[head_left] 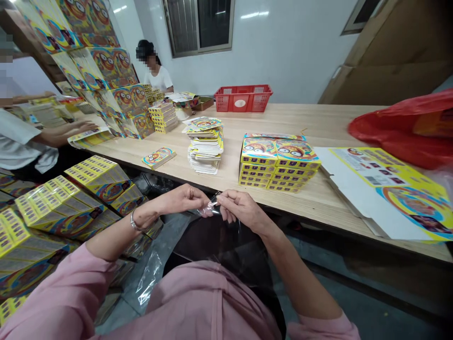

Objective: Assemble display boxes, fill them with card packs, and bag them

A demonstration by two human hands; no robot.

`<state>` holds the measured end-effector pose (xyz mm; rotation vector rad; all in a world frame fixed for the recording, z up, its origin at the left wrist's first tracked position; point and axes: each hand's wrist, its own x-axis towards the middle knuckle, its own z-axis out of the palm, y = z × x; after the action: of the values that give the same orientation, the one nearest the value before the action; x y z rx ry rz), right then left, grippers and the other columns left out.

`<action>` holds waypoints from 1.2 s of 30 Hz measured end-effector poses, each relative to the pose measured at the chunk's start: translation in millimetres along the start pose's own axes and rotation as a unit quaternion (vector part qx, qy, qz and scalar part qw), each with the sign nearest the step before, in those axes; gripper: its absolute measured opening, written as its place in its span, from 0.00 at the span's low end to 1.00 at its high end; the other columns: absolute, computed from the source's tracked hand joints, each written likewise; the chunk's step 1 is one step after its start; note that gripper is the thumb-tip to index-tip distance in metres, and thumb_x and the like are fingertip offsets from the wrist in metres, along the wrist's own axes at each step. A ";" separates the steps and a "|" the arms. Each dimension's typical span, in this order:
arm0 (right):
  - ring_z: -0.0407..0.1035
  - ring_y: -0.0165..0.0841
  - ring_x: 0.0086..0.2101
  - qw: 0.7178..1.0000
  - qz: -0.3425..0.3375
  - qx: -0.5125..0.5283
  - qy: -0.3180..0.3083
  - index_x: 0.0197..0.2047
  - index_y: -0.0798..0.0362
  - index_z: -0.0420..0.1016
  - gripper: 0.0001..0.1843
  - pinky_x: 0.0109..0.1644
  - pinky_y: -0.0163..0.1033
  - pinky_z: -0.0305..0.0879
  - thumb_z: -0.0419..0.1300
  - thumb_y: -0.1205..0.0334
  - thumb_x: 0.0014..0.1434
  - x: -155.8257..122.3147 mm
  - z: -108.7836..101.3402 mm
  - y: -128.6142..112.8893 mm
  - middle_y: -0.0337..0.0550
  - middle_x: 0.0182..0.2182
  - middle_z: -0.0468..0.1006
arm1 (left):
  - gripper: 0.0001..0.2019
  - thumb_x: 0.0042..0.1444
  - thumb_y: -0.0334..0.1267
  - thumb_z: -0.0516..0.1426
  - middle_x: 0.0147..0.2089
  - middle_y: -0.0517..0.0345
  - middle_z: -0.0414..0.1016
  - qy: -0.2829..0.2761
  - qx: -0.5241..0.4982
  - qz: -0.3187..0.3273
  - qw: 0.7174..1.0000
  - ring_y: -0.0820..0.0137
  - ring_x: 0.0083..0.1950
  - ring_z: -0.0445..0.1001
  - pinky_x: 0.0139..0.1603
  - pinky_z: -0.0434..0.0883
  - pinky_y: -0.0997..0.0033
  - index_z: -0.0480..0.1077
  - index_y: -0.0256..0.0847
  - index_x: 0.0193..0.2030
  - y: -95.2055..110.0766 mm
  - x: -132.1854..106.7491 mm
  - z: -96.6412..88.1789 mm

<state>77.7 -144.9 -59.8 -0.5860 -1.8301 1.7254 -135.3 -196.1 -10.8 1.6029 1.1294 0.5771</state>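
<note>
Risk: thin film may slip from pinch or tear if pull is uneven. Clear plastic bag [213,207] lies between L hand [180,199] and R hand [238,208]; both grips clenched on it, thumb to fingers, w/ rest of film hanging below, just off worktop [226,186] edge. Stacked yellow printed boxes [276,163] stand on worktop, well apart from film.

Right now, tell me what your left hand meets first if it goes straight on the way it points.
The left hand first meets the clear plastic bag already pinched in its fingers; just beyond that comes the right hand, though the depth between them is hard to judge.
</note>
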 end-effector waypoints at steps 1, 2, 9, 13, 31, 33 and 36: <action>0.64 0.25 0.19 1.000 0.006 0.006 0.000 0.31 0.53 0.69 0.20 0.23 0.30 0.58 0.58 0.43 0.61 -0.7 -0.4 -0.8 0.36 0.20 0.74 | 0.11 0.60 0.40 0.58 0.35 0.51 0.83 0.002 0.002 -0.001 1.000 0.71 0.36 0.79 0.41 0.74 0.74 0.79 0.33 0.38 1.5 -0.1 -0.4; 0.65 0.25 0.20 1.000 0.011 0.014 0.000 0.33 0.53 0.70 0.20 0.23 0.31 0.59 0.60 0.43 0.60 -1.3 -0.8 -1.7 0.36 0.21 0.74 | 0.12 0.60 0.40 0.59 0.35 0.52 0.82 0.008 0.009 0.000 1.000 0.71 0.35 0.78 0.40 0.73 0.74 0.79 0.33 0.37 2.8 -0.3 -0.9; 0.67 0.26 0.20 0.999 0.028 0.033 0.029 0.33 0.54 0.71 0.18 0.26 0.32 0.64 0.62 0.46 0.57 -1.6 0.1 -2.6 0.36 0.21 0.75 | 0.15 0.60 0.46 0.61 0.34 0.53 0.81 0.053 0.023 0.009 0.998 0.72 0.34 0.77 0.39 0.72 0.74 0.76 0.33 0.38 2.7 0.7 3.6; 0.66 0.25 0.19 0.998 0.005 0.025 0.054 0.31 0.53 0.70 0.17 0.25 0.31 0.63 0.61 0.47 0.58 0.9 1.6 -0.5 0.35 0.20 0.75 | 0.20 0.58 0.45 0.62 0.42 0.51 0.82 0.161 0.061 0.078 0.982 0.68 0.42 0.79 0.45 0.74 0.70 0.69 0.36 0.54 0.8 1.7 19.4; 0.69 0.27 0.23 0.996 -0.024 -0.022 0.083 0.37 0.53 0.71 0.16 0.28 0.33 0.67 0.60 0.47 0.61 -3.8 3.8 5.4 0.37 0.23 0.76 | 0.16 0.55 0.48 0.64 0.35 0.54 0.81 0.127 0.029 0.037 0.991 0.70 0.37 0.77 0.40 0.72 0.72 0.76 0.34 0.40 -12.5 16.2 21.8; 0.69 0.27 0.23 0.995 -0.029 -0.031 0.089 0.37 0.52 0.70 0.14 0.29 0.33 0.66 0.59 0.49 0.62 -4.1 4.8 6.3 0.36 0.23 0.76 | 0.17 0.55 0.50 0.63 0.32 0.54 0.80 0.133 0.013 0.033 0.991 0.71 0.33 0.75 0.37 0.70 0.74 0.77 0.34 0.34 -15.2 16.7 20.3; 0.70 0.28 0.22 0.994 -0.018 -0.031 0.106 0.37 0.52 0.68 0.12 0.27 0.33 0.66 0.60 0.52 0.61 -3.6 5.9 8.7 0.35 0.22 0.76 | 0.17 0.50 0.50 0.67 0.28 0.57 0.77 0.179 0.028 0.030 0.983 0.74 0.29 0.71 0.31 0.66 0.76 0.76 0.34 0.31 -18.8 15.9 18.2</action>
<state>76.0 -151.0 -68.9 -0.7287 -1.7379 1.5251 -120.6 -190.4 -37.0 1.6245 1.3734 0.9083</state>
